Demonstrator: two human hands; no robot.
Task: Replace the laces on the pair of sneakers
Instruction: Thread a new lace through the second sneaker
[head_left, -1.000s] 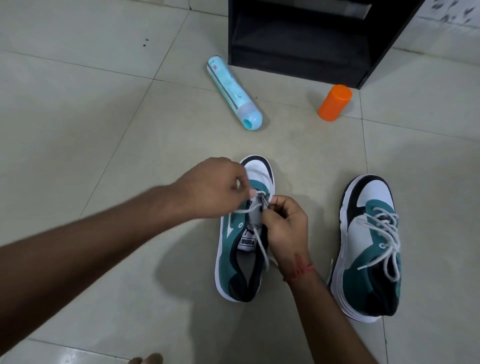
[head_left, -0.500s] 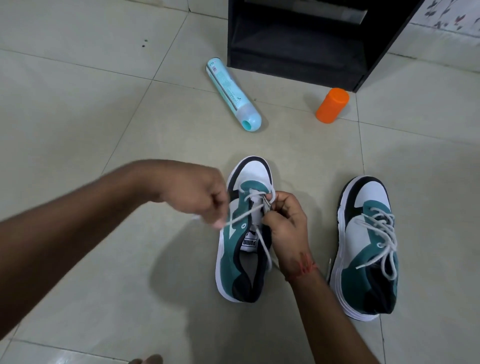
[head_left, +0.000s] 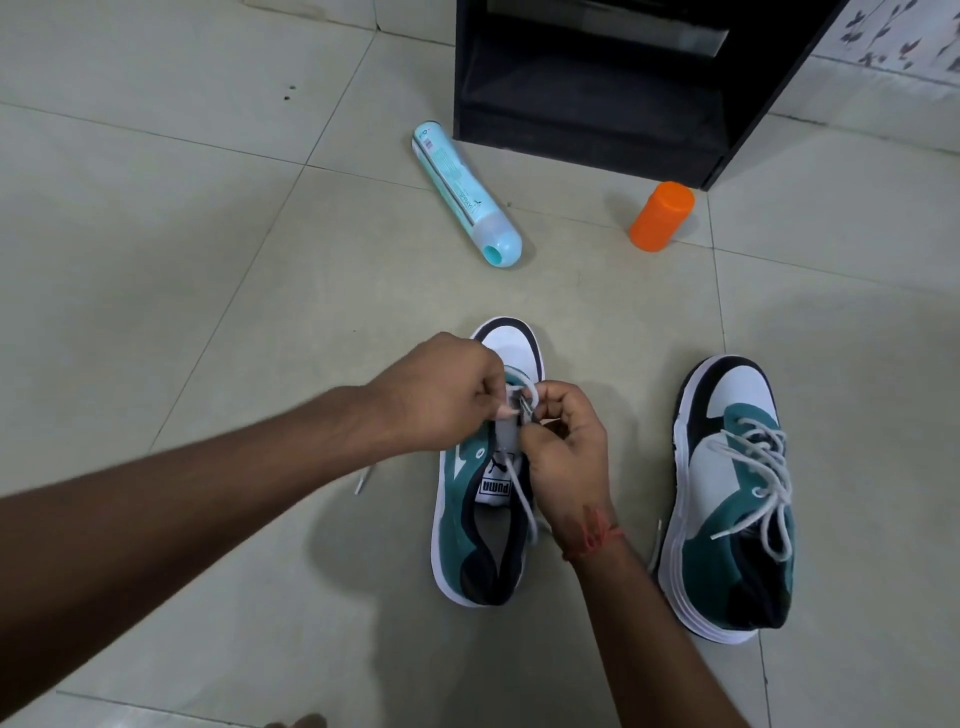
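Since half a second earlier, the left hand (head_left: 447, 395) had swung back in from its outward pull and met the right hand (head_left: 563, 441) over the eyelets. Both grips were pinched on the grey-white flat lace (head_left: 522, 499) at the front eyelets of the teal, white and black suede sneaker (head_left: 462, 525) lying directly beneath them on the floor. The shoe's long axis ran away from the person, toe beyond the grips and heel on the near side. Both hands were about equally close to the eyelets. The lace's free end trailed out on the left-hand side, and another length ran back over the tongue. The matching sneaker (head_left: 732, 499), already laced but untied, stood well off beyond the right hand.
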